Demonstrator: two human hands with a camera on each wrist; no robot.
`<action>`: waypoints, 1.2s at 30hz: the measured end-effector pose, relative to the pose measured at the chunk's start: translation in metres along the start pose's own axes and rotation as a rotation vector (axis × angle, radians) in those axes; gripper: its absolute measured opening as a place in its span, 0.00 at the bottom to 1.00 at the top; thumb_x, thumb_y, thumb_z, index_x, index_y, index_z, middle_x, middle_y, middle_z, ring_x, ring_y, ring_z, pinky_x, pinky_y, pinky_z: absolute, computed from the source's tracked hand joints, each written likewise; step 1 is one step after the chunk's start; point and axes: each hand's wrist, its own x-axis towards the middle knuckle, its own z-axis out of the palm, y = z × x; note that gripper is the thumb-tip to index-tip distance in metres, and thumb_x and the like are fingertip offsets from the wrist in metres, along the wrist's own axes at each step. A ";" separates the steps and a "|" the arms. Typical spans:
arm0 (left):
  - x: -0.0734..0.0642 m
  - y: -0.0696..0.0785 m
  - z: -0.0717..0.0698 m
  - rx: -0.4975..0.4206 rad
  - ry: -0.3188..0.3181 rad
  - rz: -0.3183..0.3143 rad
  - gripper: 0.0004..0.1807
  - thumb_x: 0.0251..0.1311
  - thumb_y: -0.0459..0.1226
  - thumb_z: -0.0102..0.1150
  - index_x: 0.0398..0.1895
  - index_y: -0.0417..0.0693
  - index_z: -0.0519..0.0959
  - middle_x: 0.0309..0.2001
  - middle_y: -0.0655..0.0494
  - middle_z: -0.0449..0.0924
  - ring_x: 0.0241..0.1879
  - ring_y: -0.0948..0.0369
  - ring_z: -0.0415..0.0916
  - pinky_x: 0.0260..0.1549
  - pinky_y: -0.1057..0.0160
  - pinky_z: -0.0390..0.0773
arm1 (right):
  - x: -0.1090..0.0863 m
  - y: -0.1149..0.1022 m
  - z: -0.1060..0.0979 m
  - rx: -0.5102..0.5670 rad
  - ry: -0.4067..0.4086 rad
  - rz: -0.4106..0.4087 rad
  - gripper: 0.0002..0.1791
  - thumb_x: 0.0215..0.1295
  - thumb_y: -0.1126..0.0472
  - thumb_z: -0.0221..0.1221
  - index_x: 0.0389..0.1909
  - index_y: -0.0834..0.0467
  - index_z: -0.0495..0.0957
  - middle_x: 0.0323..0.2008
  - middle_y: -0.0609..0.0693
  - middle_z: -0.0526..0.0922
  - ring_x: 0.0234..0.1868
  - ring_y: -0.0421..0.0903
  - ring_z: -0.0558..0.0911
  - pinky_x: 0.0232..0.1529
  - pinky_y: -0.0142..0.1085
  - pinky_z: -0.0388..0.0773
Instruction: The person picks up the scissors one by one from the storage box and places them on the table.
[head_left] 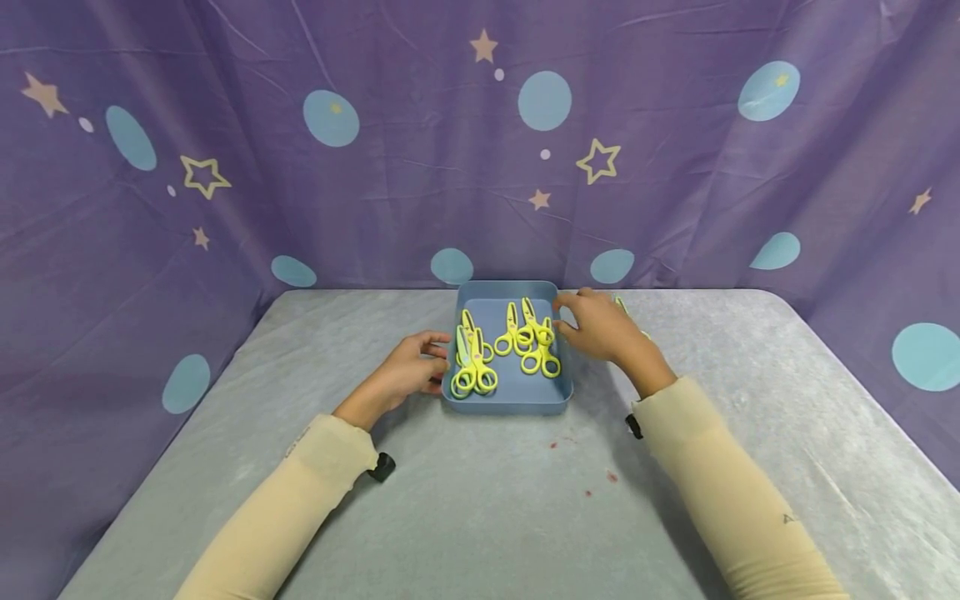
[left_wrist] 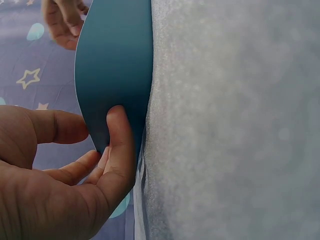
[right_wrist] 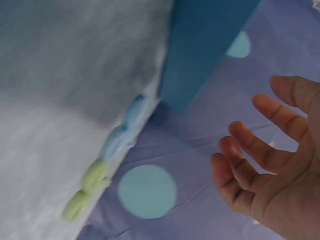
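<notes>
A blue-grey plastic tray point(head_left: 510, 408) stands near the table's back edge. Inside lie several child-size scissors with yellow handles: one overlapping pile of scissors point(head_left: 474, 367) at the left, another group of scissors point(head_left: 540, 358) at the right. My left hand point(head_left: 411, 367) is at the tray's left side; in the left wrist view its fingertips touch the outer wall point(left_wrist: 115, 60). Over the tray's right rim hovers my right hand point(head_left: 596, 325), fingers loosely bent and holding nothing. Beyond it, mostly hidden, a pale green scissors tip point(head_left: 620, 305) shows.
Low in the right wrist view, blurred blue loops point(right_wrist: 117, 140) and green loops point(right_wrist: 90, 187) lie on the table. A purple curtain point(head_left: 420, 167) with stars and dots hangs behind the table. Small red marks point(head_left: 612, 477) dot the grey tabletop point(head_left: 480, 517).
</notes>
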 end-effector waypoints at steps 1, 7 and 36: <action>0.000 0.000 0.000 0.000 0.000 0.000 0.28 0.74 0.31 0.51 0.75 0.45 0.64 0.64 0.39 0.64 0.44 0.49 0.77 0.35 0.56 0.85 | 0.000 -0.004 0.000 0.000 -0.005 -0.004 0.18 0.74 0.55 0.59 0.59 0.58 0.80 0.55 0.63 0.80 0.55 0.63 0.78 0.56 0.60 0.74; 0.000 0.000 0.001 0.001 0.001 0.001 0.27 0.74 0.30 0.51 0.75 0.45 0.64 0.63 0.40 0.65 0.42 0.50 0.76 0.34 0.56 0.84 | 0.002 -0.023 0.001 -0.005 -0.018 -0.033 0.20 0.74 0.52 0.61 0.62 0.55 0.79 0.53 0.62 0.80 0.50 0.60 0.80 0.49 0.56 0.78; -0.001 0.000 0.002 -0.004 0.008 0.020 0.27 0.74 0.31 0.51 0.74 0.44 0.65 0.62 0.39 0.65 0.43 0.50 0.77 0.34 0.56 0.85 | 0.022 -0.086 0.043 -0.089 -0.205 -0.140 0.32 0.74 0.41 0.58 0.73 0.51 0.71 0.63 0.59 0.76 0.60 0.62 0.76 0.55 0.59 0.77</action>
